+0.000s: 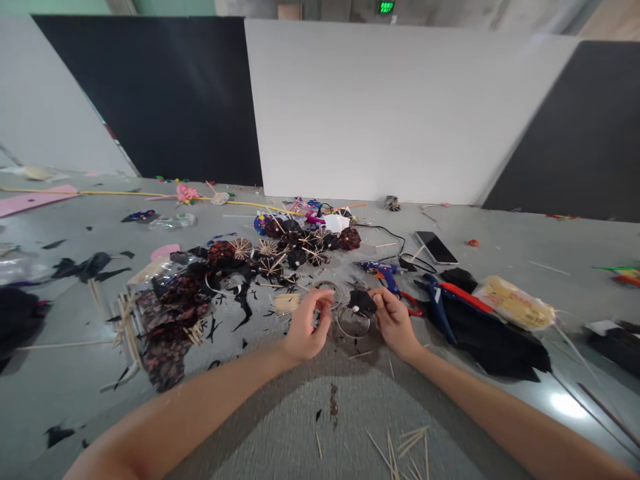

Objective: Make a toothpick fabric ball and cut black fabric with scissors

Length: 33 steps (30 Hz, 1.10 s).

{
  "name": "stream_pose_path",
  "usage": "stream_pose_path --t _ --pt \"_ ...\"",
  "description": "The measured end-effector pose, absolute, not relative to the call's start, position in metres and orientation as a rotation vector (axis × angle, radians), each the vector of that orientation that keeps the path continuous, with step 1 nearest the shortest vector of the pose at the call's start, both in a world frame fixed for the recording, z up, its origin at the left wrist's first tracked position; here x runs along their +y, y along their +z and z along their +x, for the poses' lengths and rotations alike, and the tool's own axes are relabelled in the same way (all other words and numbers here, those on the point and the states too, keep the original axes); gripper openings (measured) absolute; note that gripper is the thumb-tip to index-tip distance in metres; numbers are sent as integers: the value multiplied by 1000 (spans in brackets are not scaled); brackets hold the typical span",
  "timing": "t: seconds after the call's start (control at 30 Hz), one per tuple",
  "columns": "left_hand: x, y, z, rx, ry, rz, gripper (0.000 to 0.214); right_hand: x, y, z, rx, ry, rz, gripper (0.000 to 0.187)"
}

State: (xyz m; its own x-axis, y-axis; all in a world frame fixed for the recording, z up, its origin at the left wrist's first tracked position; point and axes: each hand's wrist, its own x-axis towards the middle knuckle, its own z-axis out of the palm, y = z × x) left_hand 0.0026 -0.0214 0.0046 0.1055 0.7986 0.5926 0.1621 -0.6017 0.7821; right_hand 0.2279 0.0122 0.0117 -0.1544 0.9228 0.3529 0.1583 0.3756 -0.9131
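Observation:
In my right hand [394,321] is a small black cloth piece [362,302], pinched at its edge, with a white bead-like dot on it. My left hand [311,323] is just left of it, its fingers curved and apart with nothing visible in them. Below the cloth piece a pale ring [353,335] lies on the floor, partly hidden. Beyond my hands sits a cluster of dark cloth pieces with fans of thin sticks [316,255]. A blue glue gun [379,267] lies past my right hand, near red-handled scissors [413,305].
Pliers with blue and red handles [440,310] rest on black cloth [500,347] at the right, beside a yellow-white packet [515,303]. A phone [437,247] lies farther back. Patterned fabric [167,340] and stick bundles are at the left. Loose sticks [413,438] lie in front. Panels stand behind.

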Motion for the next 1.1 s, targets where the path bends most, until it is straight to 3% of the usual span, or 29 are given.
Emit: stream_pose_path --t 0.27,0.47,0.73,0.93,1.1 --pt "-16 8 3 1055 1529 1643 14 35 22 223 -1492 1234 -938 51" --pt "-11 9 4 1079 1518 1561 17 88 63 235 -1550 1249 -955 52" --pt "-6 5 5 1141 1481 1502 18 193 101 252 -2190 914 -1188 45" --pt "-2 -1 6 1134 1509 1516 19 232 85 225 -2558 733 -1298 25" --pt "-1 0 7 1130 1505 1506 20 244 75 216 -2658 456 -1401 24"
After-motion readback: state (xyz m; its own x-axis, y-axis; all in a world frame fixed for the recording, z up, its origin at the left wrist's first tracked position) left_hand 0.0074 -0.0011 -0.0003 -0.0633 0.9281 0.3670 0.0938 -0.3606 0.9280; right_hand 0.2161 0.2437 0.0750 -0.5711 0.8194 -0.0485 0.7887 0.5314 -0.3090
